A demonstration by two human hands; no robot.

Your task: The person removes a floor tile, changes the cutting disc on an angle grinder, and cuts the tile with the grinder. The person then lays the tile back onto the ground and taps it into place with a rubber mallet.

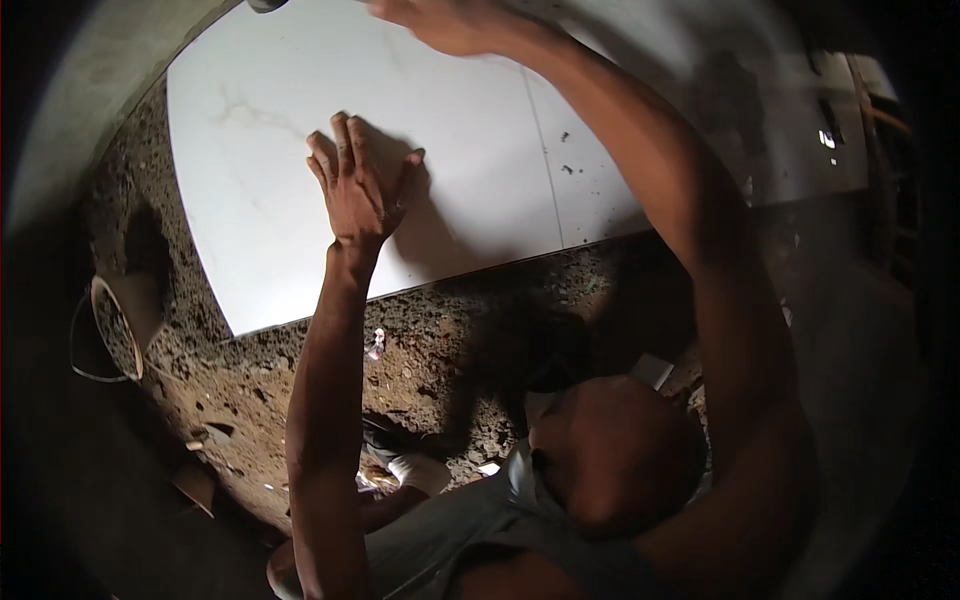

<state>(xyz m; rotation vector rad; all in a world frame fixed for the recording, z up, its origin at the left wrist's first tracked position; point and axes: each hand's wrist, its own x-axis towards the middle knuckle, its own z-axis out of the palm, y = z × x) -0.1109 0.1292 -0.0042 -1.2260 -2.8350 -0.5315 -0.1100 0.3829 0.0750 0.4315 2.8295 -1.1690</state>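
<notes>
My left hand (360, 195) lies palm down on a large white floor tile (250, 220) with faint veining, its fingers spread and nothing in them. Beyond it, at the top edge of the picture, my right hand (450, 22) reaches over the same tile. It is blurred and partly cut off, so what its fingers do is hidden. A thin joint (545, 150) separates this tile from a neighbouring white tile (600, 190) on the right, which has dark crumbs scattered on it.
Rough dark mortar or soil (180, 270) borders the tile on the left and near sides. A bucket (125, 320) with a wire handle lies at the far left. Bits of debris (195, 490) litter the brown ground. A dark object (266, 4) shows at the top edge. Grey cloth (440, 540) covers the lower middle.
</notes>
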